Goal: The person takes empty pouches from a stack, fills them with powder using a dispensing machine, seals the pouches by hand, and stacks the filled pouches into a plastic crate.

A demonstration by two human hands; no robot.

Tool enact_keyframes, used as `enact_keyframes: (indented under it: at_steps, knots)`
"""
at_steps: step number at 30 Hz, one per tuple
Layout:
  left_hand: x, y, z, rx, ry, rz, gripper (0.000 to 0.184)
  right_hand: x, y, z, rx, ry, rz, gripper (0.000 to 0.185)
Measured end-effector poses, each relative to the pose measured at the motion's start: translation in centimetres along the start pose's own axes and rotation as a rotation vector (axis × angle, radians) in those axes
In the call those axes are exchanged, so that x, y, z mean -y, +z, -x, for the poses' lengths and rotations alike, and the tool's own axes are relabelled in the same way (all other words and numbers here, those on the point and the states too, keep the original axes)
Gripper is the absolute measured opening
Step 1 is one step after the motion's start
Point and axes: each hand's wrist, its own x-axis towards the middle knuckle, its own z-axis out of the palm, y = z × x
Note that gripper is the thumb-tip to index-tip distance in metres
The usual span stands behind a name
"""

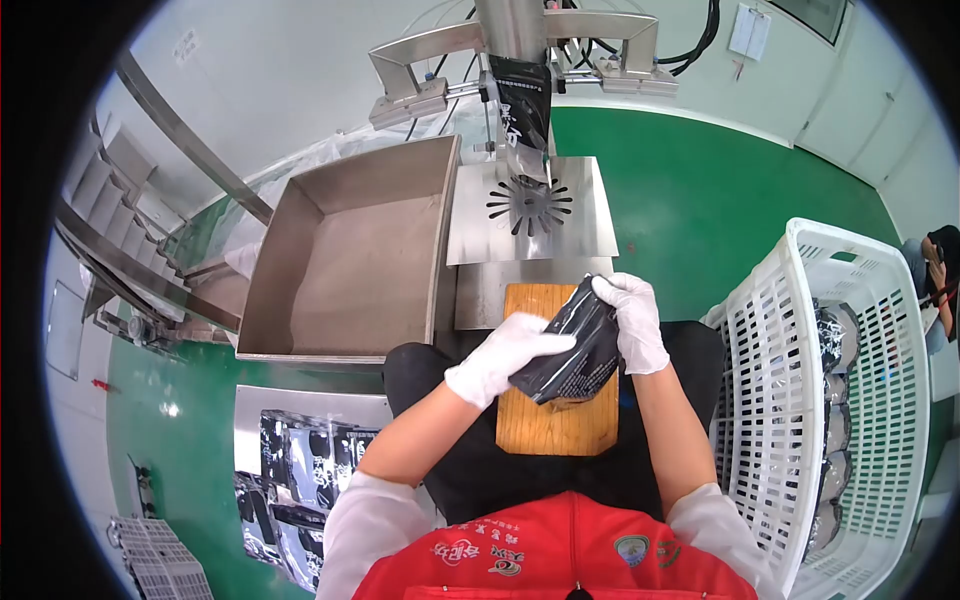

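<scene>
Black pouch [572, 350] is at the clock's centre, held tilted above a wooden board [556, 432] before the seated person. Largest around it, green floor [690, 190] spreads across the room. At 3 o'clock stands a tall white basket [765, 400]; its near wall hides part of the filled packs [840, 335] inside. Past its far edge, between 2 and 3 o'clock, another person [940, 270] is partly visible. A deep steel bin [370, 270] fills 10 o'clock. At 12 o'clock a steel machine [510, 25] has a second pouch [525, 100] hanging upright under its column, over a slotted plate [590, 215] that the pouch's lower end partly blocks from view. At 8 o'clock a steel surface [315, 400] carries flat packs [310, 460]; the person's left arm cuts across its near corner. Pouch and hands cover the board's upper part, and dark-trousered knees crowd it at either side. Smallest come the white-gloved hands: the left grip [505, 357] is clamped on the pouch at 9 o'clock, and the right grip [635, 320] pinches its upper end at 2 o'clock.
</scene>
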Motion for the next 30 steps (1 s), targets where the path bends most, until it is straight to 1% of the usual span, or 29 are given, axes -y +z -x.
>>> enact_keyframes:
  at_steps: [3, 5, 7, 8, 9, 11, 13, 14, 15, 17, 18, 19, 20, 23, 24, 25, 27, 29, 30]
  knots:
    - [0.8, 0.1, 3.2, -0.029, 0.047, 0.026, 0.022, 0.1, 0.0, 0.4, -0.045, -0.044, 0.036, 0.013]
    - [1.3, -0.2, 4.7, -0.076, 0.068, -0.116, 0.019, 0.5, 0.4, 1.3, -0.043, -0.052, 0.037, 0.015]
    - [2.3, 0.1, 5.5, -0.078, 0.083, -0.078, 0.018, 0.4, 0.6, 2.0, -0.069, -0.047, 0.022, 0.017]
    - [2.6, 0.4, 6.0, -0.134, 0.107, -0.064, 0.018, 0.3, 0.5, 2.2, -0.069, -0.047, 0.026, 0.017]
    - [2.8, 0.6, 6.4, -0.191, 0.129, -0.051, 0.017, 0.0, 0.3, 2.3, -0.080, -0.090, 0.044, 0.018]
    - [3.8, 0.2, 6.7, -0.199, 0.149, -0.074, 0.018, 0.0, 0.0, 2.9, -0.091, -0.133, 0.063, 0.019]
    - [4.3, -0.1, 7.0, -0.298, 0.316, -0.142, 0.018, 0.8, -0.2, 4.5, -0.065, -0.176, -0.007, 0.021]
    - [4.9, -1.2, 6.6, -0.344, 0.424, -0.278, 0.018, 1.2, -0.9, 5.1, -0.032, -0.174, 0.014, 0.022]
    - [5.1, -2.1, 6.2, -0.421, 0.560, -0.475, 0.014, 1.4, -2.2, 5.4, 0.083, -0.175, 0.005, 0.021]
    - [3.6, -2.5, 6.2, -0.416, 0.692, -0.632, 0.012, 4.2, -3.9, 6.5, 0.373, -0.078, 0.148, 0.014]
    - [3.3, -2.5, 6.0, -0.410, 0.689, -0.627, 0.012, 5.6, -5.0, 6.5, 0.483, 0.035, 0.278, 0.010]
    - [2.9, -2.3, 5.6, -0.334, 0.682, -0.600, 0.012, 7.7, -3.8, 7.1, 0.516, 0.103, 0.394, 0.015]
    - [2.7, -2.0, 5.2, -0.255, 0.677, -0.572, 0.011, 8.7, -2.3, 7.2, 0.618, -0.002, 0.619, 0.019]
    - [2.0, -0.4, 4.1, -0.201, 0.692, -0.533, 0.011, 8.2, 3.6, 7.0, 0.878, -0.294, 1.383, 0.033]
    - [2.2, 0.3, 3.8, -0.203, 0.708, -0.449, 0.011, 6.6, 4.6, 6.9, 0.815, -0.413, 1.415, 0.036]
    - [2.5, 0.3, 3.7, -0.266, 0.668, -0.432, 0.012, 5.1, 5.1, 6.8, 0.742, -0.532, 1.453, 0.038]
    - [2.1, 0.2, 4.9, -0.315, 0.663, -0.442, 0.015, 5.3, 5.3, 7.1, 0.786, -0.406, 1.366, 0.032]
    - [3.5, -0.7, 5.0, -0.332, 0.752, -0.416, 0.019, 5.9, 4.2, 8.1, 0.771, -0.312, 1.337, 0.030]
    - [3.8, -0.6, 5.3, -0.358, 0.747, -0.385, 0.020, 6.1, 3.5, 8.4, 0.745, -0.317, 1.346, 0.028]
